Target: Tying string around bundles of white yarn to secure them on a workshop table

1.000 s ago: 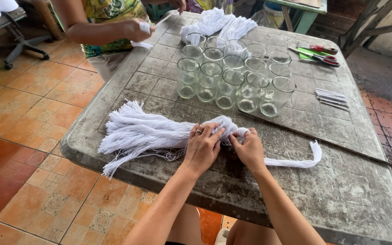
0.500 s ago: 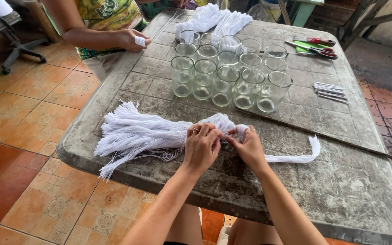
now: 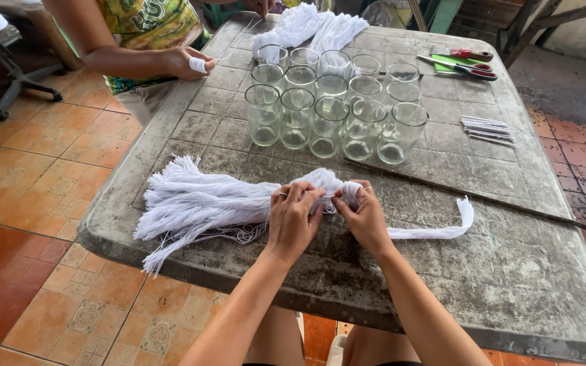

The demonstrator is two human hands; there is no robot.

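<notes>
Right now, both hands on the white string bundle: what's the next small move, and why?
Probably pinch one strand free with the right hand and draw it toward the loose tail on the right, while the left hand pins the white string bundle on the table. Both hands' fingertips meet at the bundle's looped middle, and the frayed ends fan out unheld to the left.

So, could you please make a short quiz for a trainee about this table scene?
1. True or false: both hands, the left hand and the right hand, touch the bundle of white strings.
2. What stands behind the bundle? A) glass jars B) plates C) bottles
3. Which tool with red handles lies at the table's far right?

Key: 1 true. 2 A, the glass jars. 3 the scissors on the stone table.
</notes>
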